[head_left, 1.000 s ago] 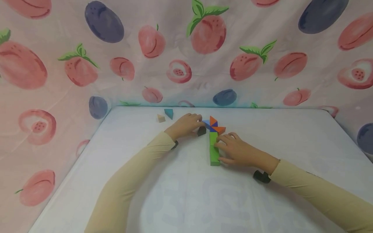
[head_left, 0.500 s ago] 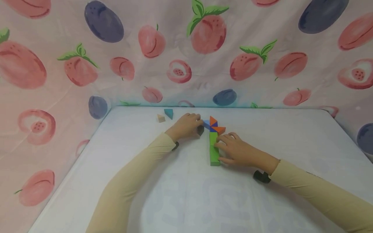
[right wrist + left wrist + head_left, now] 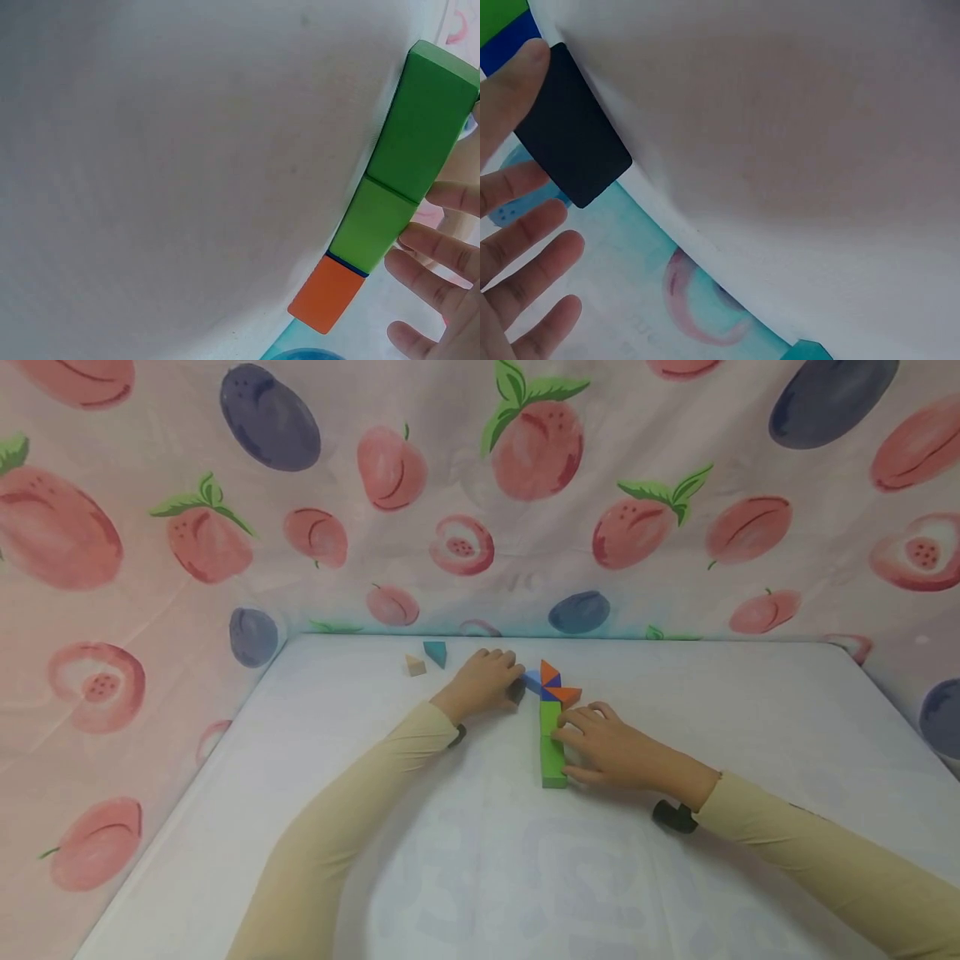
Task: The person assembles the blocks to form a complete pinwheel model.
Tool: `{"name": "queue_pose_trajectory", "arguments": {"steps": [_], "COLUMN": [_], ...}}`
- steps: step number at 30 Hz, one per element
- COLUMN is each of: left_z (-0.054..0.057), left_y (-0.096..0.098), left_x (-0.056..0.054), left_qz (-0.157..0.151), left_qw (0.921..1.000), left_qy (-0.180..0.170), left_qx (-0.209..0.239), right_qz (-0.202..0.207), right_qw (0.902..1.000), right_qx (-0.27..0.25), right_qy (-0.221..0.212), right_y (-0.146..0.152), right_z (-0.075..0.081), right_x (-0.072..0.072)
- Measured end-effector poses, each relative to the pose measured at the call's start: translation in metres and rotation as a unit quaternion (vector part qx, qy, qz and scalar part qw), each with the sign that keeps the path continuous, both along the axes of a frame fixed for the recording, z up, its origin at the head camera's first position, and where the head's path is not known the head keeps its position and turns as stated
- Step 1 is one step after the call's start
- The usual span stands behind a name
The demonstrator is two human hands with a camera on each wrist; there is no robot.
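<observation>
My left hand (image 3: 483,681) pinches a dark block (image 3: 574,124) between thumb and index finger; its other fingers are spread. In the head view this block is mostly hidden behind the fingers. Right beside it a light blue block (image 3: 532,681) touches a blue and orange cluster, with an upper orange triangle (image 3: 550,670) and another orange triangle (image 3: 566,695). Below them two green blocks, a short one (image 3: 550,717) and a longer one (image 3: 552,764), lie end to end. Along their right side rest the fingertips of my right hand (image 3: 611,747).
A teal block (image 3: 435,652) and a small cream triangular block (image 3: 415,666) lie at the back left of the white table (image 3: 465,860). A fruit-patterned cloth (image 3: 450,468) rises behind the far edge.
My left hand has shifted very slightly at the left of the cluster, and less of the dark block shows now. The right hand and the green blocks have stayed put.
</observation>
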State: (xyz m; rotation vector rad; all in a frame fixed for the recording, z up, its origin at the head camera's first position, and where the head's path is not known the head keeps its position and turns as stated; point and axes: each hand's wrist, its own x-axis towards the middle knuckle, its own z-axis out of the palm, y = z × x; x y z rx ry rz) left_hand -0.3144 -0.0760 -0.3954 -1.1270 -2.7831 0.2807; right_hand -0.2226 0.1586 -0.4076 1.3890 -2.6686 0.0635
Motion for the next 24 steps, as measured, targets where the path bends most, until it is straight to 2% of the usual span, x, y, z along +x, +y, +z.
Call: {"name": "queue_pose_trajectory", "arguments": {"steps": [6, 13, 19, 24], "left_z": [0.001, 0.005, 0.01, 0.011], "left_y": [0.0, 0.003, 0.01, 0.012], "left_x": [0.0, -0.006, -0.014, -0.016], "left_qz": [0.002, 0.025, 0.015, 0.005], "left_qw": [0.9999, 0.9994, 0.9997, 0.9993], "left_qy": [-0.015, -0.023, -0.018, -0.037], "left_qx": [-0.003, 0.002, 0.001, -0.004], "right_qz": [0.002, -0.001, 0.001, -0.003], "right_qw": [1.0, 1.0, 1.0, 0.9999], "right_qx": [0.001, 0.007, 0.008, 0.011], "right_qy": [0.001, 0.0, 0.002, -0.003], "right_y": [0.001, 0.001, 0.001, 0.001], "right_z": [0.0, 0.001, 0.001, 0.0], "right_x": [0.0, 0.0, 0.001, 0.0]}}
